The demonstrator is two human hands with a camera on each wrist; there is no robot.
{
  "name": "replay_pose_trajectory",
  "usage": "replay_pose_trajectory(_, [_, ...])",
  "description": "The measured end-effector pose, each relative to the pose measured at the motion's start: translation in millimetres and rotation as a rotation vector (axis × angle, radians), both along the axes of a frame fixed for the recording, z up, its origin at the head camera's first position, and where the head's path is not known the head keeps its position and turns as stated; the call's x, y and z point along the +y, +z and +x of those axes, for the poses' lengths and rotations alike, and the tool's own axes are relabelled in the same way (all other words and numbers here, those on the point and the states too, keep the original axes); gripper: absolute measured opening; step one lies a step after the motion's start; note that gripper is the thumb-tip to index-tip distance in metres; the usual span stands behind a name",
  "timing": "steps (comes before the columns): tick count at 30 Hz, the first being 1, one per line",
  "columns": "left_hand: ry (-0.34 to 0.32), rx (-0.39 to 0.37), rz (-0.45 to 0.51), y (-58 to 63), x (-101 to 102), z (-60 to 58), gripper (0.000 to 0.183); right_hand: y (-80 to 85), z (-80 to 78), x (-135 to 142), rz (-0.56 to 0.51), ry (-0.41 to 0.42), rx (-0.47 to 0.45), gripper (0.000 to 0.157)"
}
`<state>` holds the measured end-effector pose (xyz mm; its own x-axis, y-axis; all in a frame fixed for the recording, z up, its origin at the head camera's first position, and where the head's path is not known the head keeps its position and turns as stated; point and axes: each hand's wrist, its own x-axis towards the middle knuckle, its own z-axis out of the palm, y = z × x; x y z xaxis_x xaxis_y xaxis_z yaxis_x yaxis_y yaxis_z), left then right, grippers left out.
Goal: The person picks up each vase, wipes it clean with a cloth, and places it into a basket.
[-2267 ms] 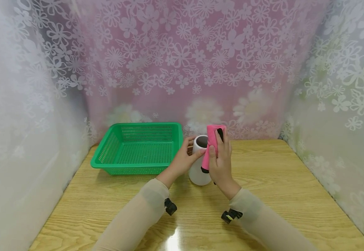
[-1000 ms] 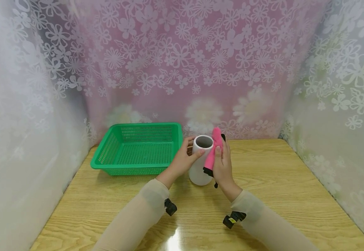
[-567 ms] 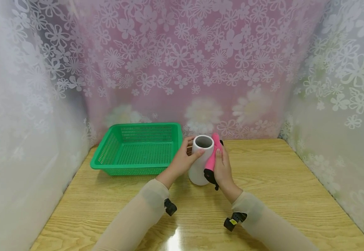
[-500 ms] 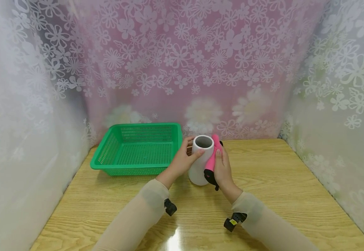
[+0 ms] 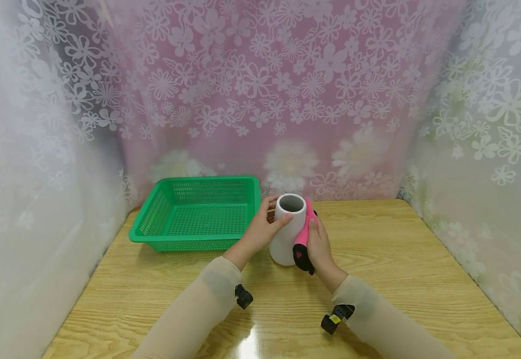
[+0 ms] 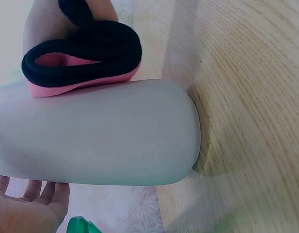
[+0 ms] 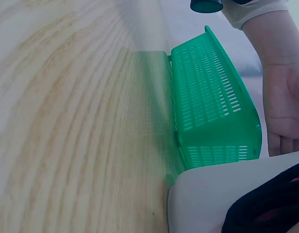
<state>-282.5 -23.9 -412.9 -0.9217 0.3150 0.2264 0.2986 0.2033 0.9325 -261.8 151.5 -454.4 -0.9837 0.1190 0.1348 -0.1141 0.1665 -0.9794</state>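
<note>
A tall white vase point(image 5: 284, 242) with a round open mouth stands upright on the table. My left hand point(image 5: 261, 228) grips it near the top, thumb on the front and fingers around the far left side. In my right hand point(image 5: 321, 249) is a folded pink cloth point(image 5: 303, 234) with black edging, held flat against the vase's right side. The left wrist view shows the folded layers of the cloth point(image 6: 81, 58) lying along the vase wall point(image 6: 115, 136). Part of the cloth is hidden behind the vase and under my right fingers.
A green plastic basket point(image 5: 197, 238) with slotted walls stands just left of the vase, close to my left hand. The wooden table point(image 5: 399, 269) reaches back to a pink flowered curtain point(image 5: 287, 99), with pale curtains on both sides.
My right hand has moved the cloth from over the vase's right rim down along its right side, and the cloth has turned so its black end faces me. The left hand keeps its grip.
</note>
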Motion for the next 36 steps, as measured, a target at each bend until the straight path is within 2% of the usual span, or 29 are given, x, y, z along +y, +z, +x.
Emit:
replay_pose_trajectory(12, [0.01, -0.009, -0.007, 1.7, 1, 0.8, 0.07, -9.2, -2.3, 5, -0.021, 0.006, -0.145, 0.06])
replay_pose_trajectory(21, [-0.002, -0.004, 0.006, 1.0, 0, 1.3, 0.064, -13.5, -3.2, 10, 0.057, 0.005, -0.289, 0.064])
replay_pose_trajectory(30, [-0.006, 0.002, 0.004, 2.2, 0, 1.0, 0.065, -11.3, -7.4, 13, 0.093, 0.037, -0.296, 0.063])
replay_pose_trajectory(36, [0.004, -0.008, -0.003, 1.2, 0, 0.5, 0.066, -9.8, -7.5, 15, 0.037, 0.069, -0.312, 0.059])
